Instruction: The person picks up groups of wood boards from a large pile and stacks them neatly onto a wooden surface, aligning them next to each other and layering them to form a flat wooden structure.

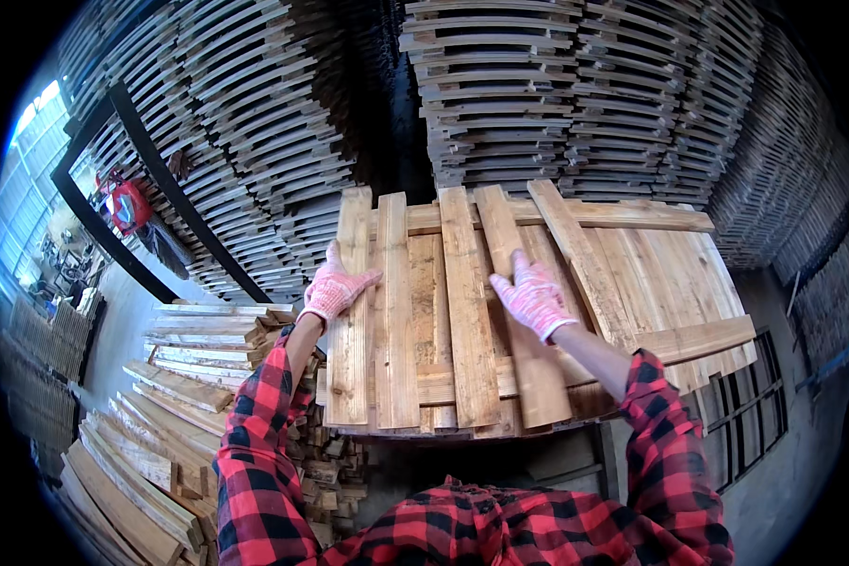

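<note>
Several loose wooden planks lie side by side, lengthwise away from me, across a slatted wooden panel (665, 274). My left hand (335, 286), in a pink-and-white knit glove, spans the leftmost plank (348, 368), fingers along its left edge and thumb across its top. In a matching glove, my right hand (533, 294) grips a slightly tilted plank (541, 382) across its width; that plank's near end is a little blurred. Between the hands lie a second plank (396, 330) and a third (467, 321). Another slanted plank (585, 269) rests just right of my right hand.
Tall stacks of slatted wooden panels (491, 85) rise behind the work. Loose boards (160, 415) are piled at the left, with cut wood pieces (325, 472) below. A black metal frame (151, 179) leans at the left, a red machine (127, 206) beyond. A dark grid (750, 415) lies at right.
</note>
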The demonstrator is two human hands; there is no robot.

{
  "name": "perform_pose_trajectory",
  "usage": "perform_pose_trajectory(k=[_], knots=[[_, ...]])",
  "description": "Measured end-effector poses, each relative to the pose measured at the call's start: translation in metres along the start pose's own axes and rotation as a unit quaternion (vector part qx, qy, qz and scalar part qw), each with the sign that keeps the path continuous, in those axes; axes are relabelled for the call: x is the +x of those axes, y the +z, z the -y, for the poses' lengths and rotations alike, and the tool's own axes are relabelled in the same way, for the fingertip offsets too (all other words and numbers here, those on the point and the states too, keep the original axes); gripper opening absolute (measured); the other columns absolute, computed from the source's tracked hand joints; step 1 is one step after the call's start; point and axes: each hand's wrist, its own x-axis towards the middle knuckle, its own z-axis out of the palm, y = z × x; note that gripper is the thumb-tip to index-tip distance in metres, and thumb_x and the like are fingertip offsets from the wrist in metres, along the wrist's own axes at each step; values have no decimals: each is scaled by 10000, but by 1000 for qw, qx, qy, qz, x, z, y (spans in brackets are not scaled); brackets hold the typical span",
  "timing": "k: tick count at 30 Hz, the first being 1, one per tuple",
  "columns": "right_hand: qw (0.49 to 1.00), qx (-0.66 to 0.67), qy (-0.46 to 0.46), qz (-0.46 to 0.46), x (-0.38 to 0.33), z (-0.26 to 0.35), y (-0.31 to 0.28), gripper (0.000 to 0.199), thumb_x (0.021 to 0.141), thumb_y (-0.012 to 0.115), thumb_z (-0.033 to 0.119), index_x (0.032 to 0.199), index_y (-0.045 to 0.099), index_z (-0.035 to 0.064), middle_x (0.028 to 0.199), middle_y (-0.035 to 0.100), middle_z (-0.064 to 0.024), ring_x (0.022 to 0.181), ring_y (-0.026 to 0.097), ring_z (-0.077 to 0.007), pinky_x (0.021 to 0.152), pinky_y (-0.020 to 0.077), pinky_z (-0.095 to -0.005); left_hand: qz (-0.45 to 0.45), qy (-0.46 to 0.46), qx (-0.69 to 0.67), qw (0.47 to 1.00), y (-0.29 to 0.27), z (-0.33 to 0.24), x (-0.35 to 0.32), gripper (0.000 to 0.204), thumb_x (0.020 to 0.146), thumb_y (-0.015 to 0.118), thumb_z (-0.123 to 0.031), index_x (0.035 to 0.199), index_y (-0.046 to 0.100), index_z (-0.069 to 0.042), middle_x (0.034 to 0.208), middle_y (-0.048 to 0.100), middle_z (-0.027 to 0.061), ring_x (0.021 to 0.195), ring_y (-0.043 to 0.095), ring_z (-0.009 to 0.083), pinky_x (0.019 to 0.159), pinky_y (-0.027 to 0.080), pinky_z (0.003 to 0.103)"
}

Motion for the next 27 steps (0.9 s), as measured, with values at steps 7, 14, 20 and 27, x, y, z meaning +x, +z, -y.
perform_pose_trajectory(k=[7, 14, 20, 27], knots=[[990, 45, -130, -39, 1, 55, 63, 548, 952, 544, 490, 1265, 486, 44, 1104, 622, -286, 992, 648, -430, 857, 520, -548, -8, 10, -46, 999, 50, 68, 41, 983, 885, 629, -602, 1577, 227, -31, 1306, 606, 303, 1214, 603, 411, 1011, 470, 437], [980, -175, 1, -95, 11, -72, -39, 707, 859, 679, 450, 1479, 445, 204, 1192, 604, -247, 1161, 587, -424, 951, 482, -526, -3, 56, -134, 989, 37, 75, 46, 881, 801, 814, -449, 1424, 443, 50, 1200, 688, 218, 1070, 680, 291, 926, 528, 376], [997, -78, -6, -29, 18, -38, -10, 723, 910, 618, 531, 1531, 383, 243, 1236, 591, -288, 1150, 596, -469, 957, 485, -527, 2, 96, -163, 982, 26, 72, 39, 733, 802, 808, -442, 1335, 564, -3, 1149, 714, 147, 1032, 689, 243, 912, 527, 356], [999, -28, -35, 29, 1, 32, 63, 788, 969, 377, 658, 1584, 287, 175, 1512, 398, -320, 1399, 382, -499, 1143, 337, -520, 76, 83, -119, 986, -4, 67, 30, 711, 761, 770, -585, 1267, 654, -100, 1021, 748, 123, 878, 709, 244, 785, 550, 383]])
